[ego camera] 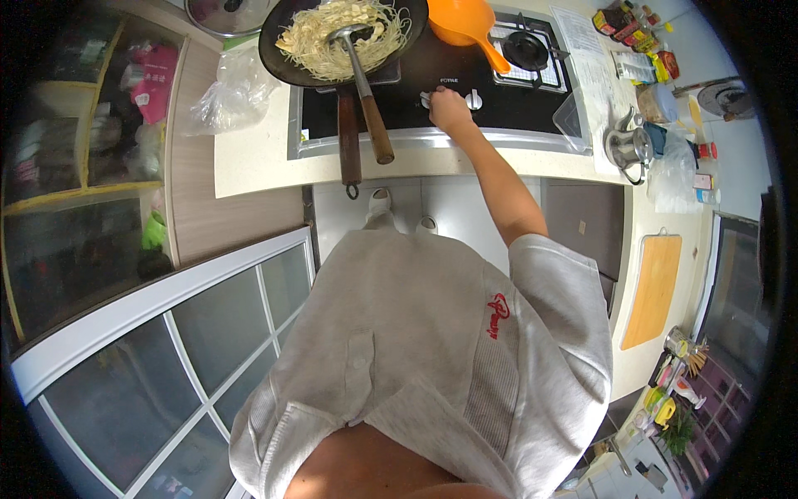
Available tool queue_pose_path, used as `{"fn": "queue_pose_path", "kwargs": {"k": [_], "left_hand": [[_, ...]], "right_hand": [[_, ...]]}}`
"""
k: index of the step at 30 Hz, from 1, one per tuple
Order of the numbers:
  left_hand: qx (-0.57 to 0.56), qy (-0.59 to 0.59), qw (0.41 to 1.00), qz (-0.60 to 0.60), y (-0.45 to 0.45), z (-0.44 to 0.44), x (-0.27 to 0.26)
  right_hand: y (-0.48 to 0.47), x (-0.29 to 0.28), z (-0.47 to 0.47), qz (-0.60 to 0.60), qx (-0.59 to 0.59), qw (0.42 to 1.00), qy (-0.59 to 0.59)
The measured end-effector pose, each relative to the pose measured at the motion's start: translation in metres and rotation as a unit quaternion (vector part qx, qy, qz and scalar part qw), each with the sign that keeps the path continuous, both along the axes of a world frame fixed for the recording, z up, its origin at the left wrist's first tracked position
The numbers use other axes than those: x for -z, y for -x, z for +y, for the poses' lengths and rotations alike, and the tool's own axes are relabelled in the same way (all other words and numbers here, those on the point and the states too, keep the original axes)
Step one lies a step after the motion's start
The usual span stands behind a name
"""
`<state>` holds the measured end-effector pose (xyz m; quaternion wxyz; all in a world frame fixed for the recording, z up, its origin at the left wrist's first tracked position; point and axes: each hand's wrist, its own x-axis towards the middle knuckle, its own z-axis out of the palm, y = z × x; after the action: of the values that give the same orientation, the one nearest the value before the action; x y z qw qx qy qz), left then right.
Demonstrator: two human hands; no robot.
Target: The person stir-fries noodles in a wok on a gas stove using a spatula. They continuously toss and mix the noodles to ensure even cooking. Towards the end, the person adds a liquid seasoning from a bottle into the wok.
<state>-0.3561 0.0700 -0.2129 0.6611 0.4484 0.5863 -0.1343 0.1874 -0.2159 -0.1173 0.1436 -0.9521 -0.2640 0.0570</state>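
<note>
My right hand grips the left control knob of a black Fotile gas hob; my fingers hide most of that knob. Just to its right sits a second white knob. A dark wok rests over the left burner and holds pale thin noodles mixed with yellowish pieces. A metal spatula lies in the noodles, its wooden handle leaning out beside the wok's wooden handle. My left hand is out of view.
An orange plastic scoop stands between wok and right burner, its handle near the burner. Right: a metal pot, seasoning bottles and a cutting board. Left: a clear plastic bag and a glass lid.
</note>
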Motion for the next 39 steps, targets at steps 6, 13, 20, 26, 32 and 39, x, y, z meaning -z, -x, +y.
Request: {"fn": "queue_pose_path", "kwargs": {"k": [6,13,20,26,32,39], "left_hand": [[-0.004,0.003,1.0,0.003,0.005,0.0,-0.002],[-0.01,0.005,1.0,0.005,0.014,0.0,-0.009],[0.01,0.012,1.0,0.013,0.012,0.011,-0.013],[0.02,0.006,1.0,-0.009,-0.028,0.022,-0.025],[0.216,-0.106,0.961,-0.139,-0.204,0.039,-0.091],[0.31,-0.024,0.906,-0.288,-0.277,0.003,-0.135]], "right_hand": [[0.005,0.002,0.009,0.003,0.055,0.998,0.005],[0.01,0.012,0.014,-0.026,0.093,0.995,-0.013],[0.018,0.014,0.008,-0.085,0.11,0.988,-0.063],[0.061,-0.032,0.002,0.261,0.281,0.76,-0.524],[0.103,-0.156,0.051,0.545,0.136,0.685,-0.464],[0.06,-0.172,0.011,0.449,0.114,0.793,-0.396]]}}
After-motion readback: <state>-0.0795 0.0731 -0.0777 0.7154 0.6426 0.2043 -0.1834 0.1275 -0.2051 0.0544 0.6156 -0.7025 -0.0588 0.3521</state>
